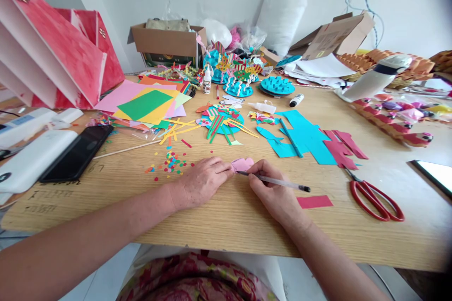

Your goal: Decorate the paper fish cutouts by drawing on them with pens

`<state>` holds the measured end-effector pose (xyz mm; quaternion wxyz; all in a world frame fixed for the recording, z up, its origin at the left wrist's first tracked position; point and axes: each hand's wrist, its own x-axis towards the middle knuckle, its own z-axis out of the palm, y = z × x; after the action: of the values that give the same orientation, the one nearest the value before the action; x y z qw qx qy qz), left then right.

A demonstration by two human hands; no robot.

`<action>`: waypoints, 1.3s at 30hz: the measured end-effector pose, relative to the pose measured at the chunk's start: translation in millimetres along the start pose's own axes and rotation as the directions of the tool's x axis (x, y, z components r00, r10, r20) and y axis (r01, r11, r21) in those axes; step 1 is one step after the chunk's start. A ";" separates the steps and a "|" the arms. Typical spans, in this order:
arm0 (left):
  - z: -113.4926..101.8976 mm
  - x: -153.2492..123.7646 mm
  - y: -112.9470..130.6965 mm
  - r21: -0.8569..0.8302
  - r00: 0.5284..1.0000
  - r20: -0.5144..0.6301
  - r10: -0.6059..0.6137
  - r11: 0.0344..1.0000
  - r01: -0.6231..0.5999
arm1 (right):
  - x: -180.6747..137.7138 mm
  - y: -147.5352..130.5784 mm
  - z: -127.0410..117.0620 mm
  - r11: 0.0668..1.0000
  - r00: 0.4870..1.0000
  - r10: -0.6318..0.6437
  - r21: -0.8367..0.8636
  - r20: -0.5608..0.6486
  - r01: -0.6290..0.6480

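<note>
left hand touches pink paper at its fingertips.

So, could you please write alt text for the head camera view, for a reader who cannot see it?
A person's right hand holds a pen with its tip at a small pink paper piece, the left hand at its other side, on a wooden table. Around lie coloured paper sheets, confetti dots and red-handled scissors.

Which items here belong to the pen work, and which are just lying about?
In use:
- pen, in the right hand
- pink paper, at the left hand

Apparently just lying about:
- scissors
- black phone
- cardboard box
- white bottle
</note>
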<state>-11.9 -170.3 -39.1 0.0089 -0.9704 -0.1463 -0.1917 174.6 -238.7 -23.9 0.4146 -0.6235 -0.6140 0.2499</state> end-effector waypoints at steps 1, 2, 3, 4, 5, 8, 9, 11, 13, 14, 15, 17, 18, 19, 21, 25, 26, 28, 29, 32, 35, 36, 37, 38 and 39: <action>0.1 -0.1 -0.2 0.000 1.000 0.005 -0.001 1.000 0.001 | 0.0 -0.3 -0.1 1.000 1.000 -0.001 -0.003 0.003 0.001; 0.2 -0.1 -0.4 -0.001 1.000 0.011 -0.002 1.000 0.002 | -0.1 -0.5 -0.1 1.000 1.000 -0.001 -0.005 0.005 0.001; 0.3 -0.2 -0.5 -0.003 1.000 0.015 -0.003 1.000 0.003 | -0.1 -0.7 -0.1 1.000 1.000 -0.001 -0.007 0.005 0.001; 0.4 -0.2 -0.6 -0.006 1.000 0.016 -0.003 1.000 0.003 | -0.1 -0.7 0.1 1.000 1.000 -0.001 -0.011 0.004 0.001; 0.5 -0.2 -0.7 -0.009 1.000 0.016 -0.003 1.000 0.003 | -0.1 -0.7 0.2 1.000 1.000 -0.001 -0.015 0.002 0.002; 0.4 0.0 -0.5 -0.021 1.000 0.008 -0.002 1.000 0.002 | 0.2 0.1 0.7 1.000 1.000 -0.004 -0.031 -0.011 0.003; 0.2 0.1 -0.4 -0.025 1.000 0.005 -0.002 1.000 0.002 | 0.3 0.3 0.8 0.999 1.000 -0.002 -0.036 -0.016 0.002; -0.5 0.3 -0.2 -0.028 1.000 0.004 -0.001 1.000 0.001 | 0.5 0.3 0.7 0.999 1.000 0.000 -0.041 -0.024 -0.001; -1.3 0.6 0.0 -0.025 1.000 0.012 0.000 1.000 0.000 | 0.6 -0.2 0.3 0.999 1.000 0.001 -0.042 -0.029 -0.003; -1.7 0.7 0.1 -0.024 1.000 0.016 -0.002 1.000 0.002 | 0.5 -0.6 0.1 0.999 1.000 0.000 -0.039 -0.031 -0.002; -2.0 0.9 0.2 -0.026 1.000 0.018 -0.004 1.000 0.005 | 0.5 -1.0 -0.1 0.999 0.999 0.000 -0.036 -0.032 -0.002; -2.3 1.2 0.4 -0.033 1.000 0.022 -0.011 0.999 0.012 | 0.3 -1.5 -0.3 0.999 0.999 0.005 -0.037 -0.032 -0.006; -2.4 1.3 0.4 -0.039 1.000 0.024 -0.014 0.999 0.015 | 0.3 -1.6 -0.4 0.999 1.000 0.008 -0.038 -0.030 -0.009; -2.4 1.5 0.3 -0.044 0.999 0.029 -0.016 0.999 0.017 | 0.2 -1.6 -0.5 0.999 1.000 0.012 -0.040 -0.029 -0.013; -2.2 1.7 0.1 -0.049 0.999 0.045 -0.017 0.999 0.020 | 0.2 -1.4 -0.9 0.999 0.999 0.018 -0.039 -0.027 -0.020; -1.6 1.3 -0.6 -0.036 0.998 0.058 -0.015 0.999 0.017 | 0.2 -1.5 -1.9 0.999 0.999 0.019 -0.032 -0.026 -0.020; -1.4 1.1 -0.6 -0.032 0.998 0.055 -0.015 0.999 0.016 | 0.2 -1.8 -2.0 0.999 1.000 0.019 -0.031 -0.024 -0.019; -1.3 0.7 -0.6 -0.026 0.999 0.051 -0.015 1.000 0.016 | 0.1 -2.7 -2.0 1.000 1.000 0.019 -0.025 -0.020 -0.019; -1.4 0.7 -0.5 -0.025 0.999 0.052 -0.015 1.000 0.016 | 0.1 -3.2 -1.9 1.000 1.000 0.021 -0.021 -0.017 -0.021; -2.0 1.0 -0.2 -0.027 0.998 0.053 -0.016 0.999 0.018 | 0.2 -4.6 -2.0 1.000 0.999 0.030 -0.009 -0.012 -0.030; -2.3 1.3 0.0 -0.025 0.998 0.055 -0.017 1.000 0.019 | 0.2 -4.7 -2.8 0.999 0.999 0.033 -0.001 -0.009 -0.033; -2.3 1.3 0.1 -0.022 0.998 0.056 -0.019 1.000 0.020 | 0.2 -4.3 -3.1 1.000 1.000 0.030 0.000 -0.008 -0.030; -2.2 1.3 0.1 -0.020 0.998 0.055 -0.019 1.000 0.020 | 0.2 -3.7 -3.2 1.000 1.000 0.028 0.001 -0.005 -0.028; -2.1 1.3 0.2 -0.019 0.998 0.052 -0.020 1.000 0.021 | 0.1 -3.1 -3.2 1.000 1.000 0.025 0.003 -0.005 -0.025; -1.9 1.2 0.3 -0.019 0.999 0.049 -0.021 1.000 0.022 | 0.1 -2.6 -3.0 1.000 1.000 0.025 0.005 -0.004 -0.025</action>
<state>-11.5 -170.3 -36.8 -0.0062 -0.9733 -0.1549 -0.1692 175.6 -239.5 -20.1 0.4140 -0.6305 -0.6050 0.2552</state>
